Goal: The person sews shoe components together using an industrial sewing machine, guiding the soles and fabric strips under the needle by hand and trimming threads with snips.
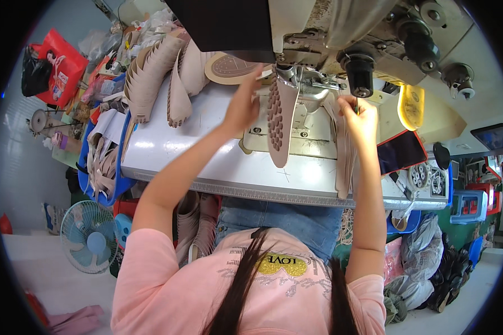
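A beige shoe-upper piece (279, 125) with a raised, scaly pattern hangs down from under the sewing machine's presser area (304, 84). Just left of it is my left hand (245, 106), fingers stretched out and apart, holding nothing that I can see. My right hand (360, 117) is pinched closed to the right of the needle area, beside a thin dark item; what its fingertips hold is too small to make out. Below that hand, long beige strips (343, 156) lie over the machine bed and reach the table's front edge.
Stacked beige uppers (148, 78) and an insole-shaped piece (229, 68) lie at the back left. A blue bin (86, 176) with scraps stands left of the table (195, 156). A dark tablet-like panel (402, 153) lies at right. A fan (95, 240) stands lower left.
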Motion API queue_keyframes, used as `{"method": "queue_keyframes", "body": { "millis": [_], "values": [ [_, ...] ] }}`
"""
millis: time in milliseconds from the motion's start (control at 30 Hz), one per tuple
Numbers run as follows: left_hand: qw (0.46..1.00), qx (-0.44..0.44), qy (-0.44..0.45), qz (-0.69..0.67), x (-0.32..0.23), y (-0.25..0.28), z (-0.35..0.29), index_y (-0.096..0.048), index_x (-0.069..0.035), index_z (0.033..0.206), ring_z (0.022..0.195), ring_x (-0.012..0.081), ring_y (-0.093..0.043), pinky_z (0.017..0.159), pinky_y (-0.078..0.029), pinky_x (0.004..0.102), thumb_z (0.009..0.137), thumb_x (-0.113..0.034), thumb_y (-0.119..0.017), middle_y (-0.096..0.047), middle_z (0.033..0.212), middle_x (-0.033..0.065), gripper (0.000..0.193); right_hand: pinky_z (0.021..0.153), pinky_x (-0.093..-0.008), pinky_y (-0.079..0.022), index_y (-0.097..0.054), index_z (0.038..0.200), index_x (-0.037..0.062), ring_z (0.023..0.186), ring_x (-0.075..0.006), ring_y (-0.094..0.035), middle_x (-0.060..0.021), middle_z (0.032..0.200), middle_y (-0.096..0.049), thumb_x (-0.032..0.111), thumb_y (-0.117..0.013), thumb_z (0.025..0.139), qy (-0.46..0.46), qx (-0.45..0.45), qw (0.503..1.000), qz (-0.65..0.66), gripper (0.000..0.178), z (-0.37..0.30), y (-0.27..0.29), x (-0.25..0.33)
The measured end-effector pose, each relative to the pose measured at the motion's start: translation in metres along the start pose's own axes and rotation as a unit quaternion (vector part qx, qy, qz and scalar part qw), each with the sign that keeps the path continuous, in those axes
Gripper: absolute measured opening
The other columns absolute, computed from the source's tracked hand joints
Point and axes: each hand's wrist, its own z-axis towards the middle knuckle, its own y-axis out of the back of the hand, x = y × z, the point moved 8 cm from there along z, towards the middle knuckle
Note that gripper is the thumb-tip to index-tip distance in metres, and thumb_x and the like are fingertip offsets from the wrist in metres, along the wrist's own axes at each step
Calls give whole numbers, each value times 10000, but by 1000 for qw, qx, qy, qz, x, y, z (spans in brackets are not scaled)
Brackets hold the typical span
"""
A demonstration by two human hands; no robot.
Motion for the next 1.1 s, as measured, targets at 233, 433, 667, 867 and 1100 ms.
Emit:
{"method": "queue_keyframes", "body": {
  "millis": [233, 433, 667, 867, 1100],
  "values": [
    [988, -115, -92, -41, -47, -21, -41, -310, -30, 1219, 1128, 225, -348, 914, -298, 300, 793, -51, -461, -357, 1202, 136, 452, 633, -380, -433, -601, 753, 29, 719, -306, -550, -139, 745, -569, 122, -598, 652, 102, -12, 941, -323, 137, 61, -24, -40],
    [945, -300, 132, -13, -4, 61, -37, -439, 23, 1084, 900, 175, -505, 781, -392, 272, 846, -204, -443, -526, 1010, 104, 329, 611, -366, -438, -611, 747, 73, 698, -322, -547, -137, 751, -578, 126, -573, 681, 107, -96, 944, -297, 93, 62, -14, -35],
    [778, -308, 337, -432, 95, 51, -1, -358, -10, 1116, 987, 254, -477, 825, -437, 422, 878, -200, -373, -460, 1086, 134, 305, 440, -178, -317, -516, 833, 5, 492, -31, -399, -50, 683, -591, 83, -494, 798, 20, -174, 982, 73, 88, 17, 42, -16],
    [800, -121, 404, -427, 122, -1, 69, -453, -18, 986, 798, 243, -565, 699, -515, 354, 840, -206, -451, -540, 895, 132, 238, 400, -140, -244, -525, 973, -25, 446, -6, -331, -100, 757, -611, 61, -498, 804, -7, -114, 973, 199, 191, -43, 54, 9],
    [925, -173, 250, -227, 15, 3, -26, -443, -52, 621, 441, 87, -453, 410, -359, 217, 859, -361, -399, -486, 516, 50, 392, 395, -143, -243, -544, 802, -24, 434, -5, -331, -79, 657, -604, 85, -516, 789, 20, -51, 975, 214, 113, -89, 82, 37]
  ]
}}
